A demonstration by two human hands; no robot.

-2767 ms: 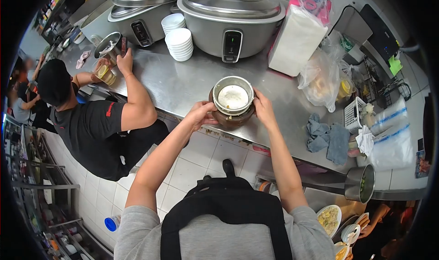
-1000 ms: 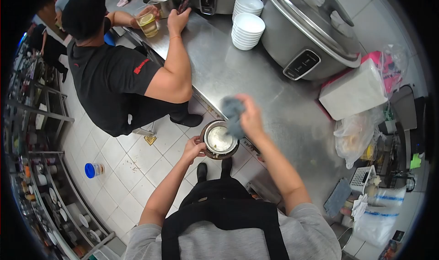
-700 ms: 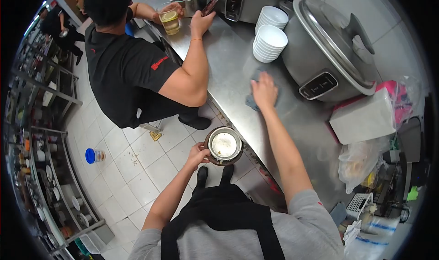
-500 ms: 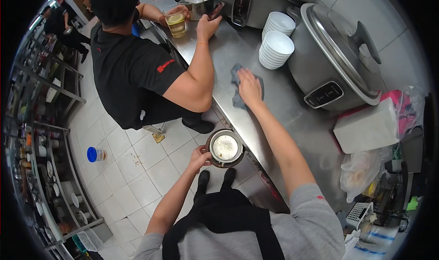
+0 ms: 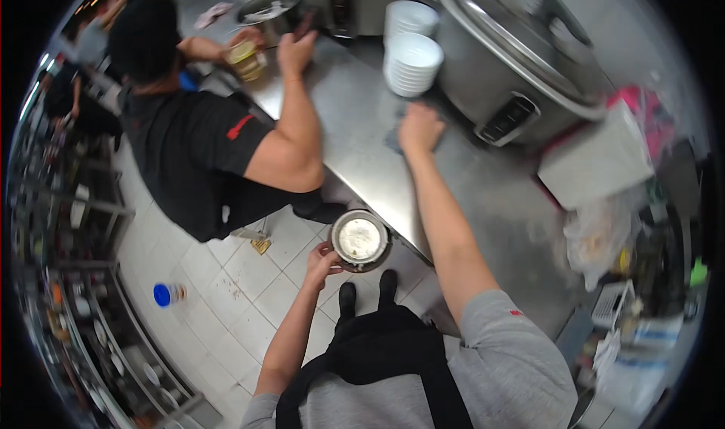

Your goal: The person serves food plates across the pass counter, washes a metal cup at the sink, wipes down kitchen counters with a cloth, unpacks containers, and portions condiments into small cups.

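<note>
Head view, items left to right, places given by the counter:

- Shelving, standing well left of the counter, holding assorted ware.
- Blue-lidded jar, lying on the tiled floor, between shelving and counter.
- Co-worker, dark clothing, positioned at the counter's left edge, holding a clear cup of pale liquid in one hand and a dark item in the other.
- Metal pot, resting on the counter's far left part, containing pale pieces.
- Left hand, hovering off the counter's near edge, its fingers pinching the side of a round vessel; the vessel is showing a metal rim and a whitish, stained centre.
- Right hand, reaching over the counter, its fingers curling over a grey-blue cloth; blur is hiding whether they are gripping it.
- White bowls, standing in two stacks on the counter, just beyond the right hand.
- Large cooker, lidded, occupying the counter's far side.
- White box and plastic bag, sitting toward the counter's right end.
</note>
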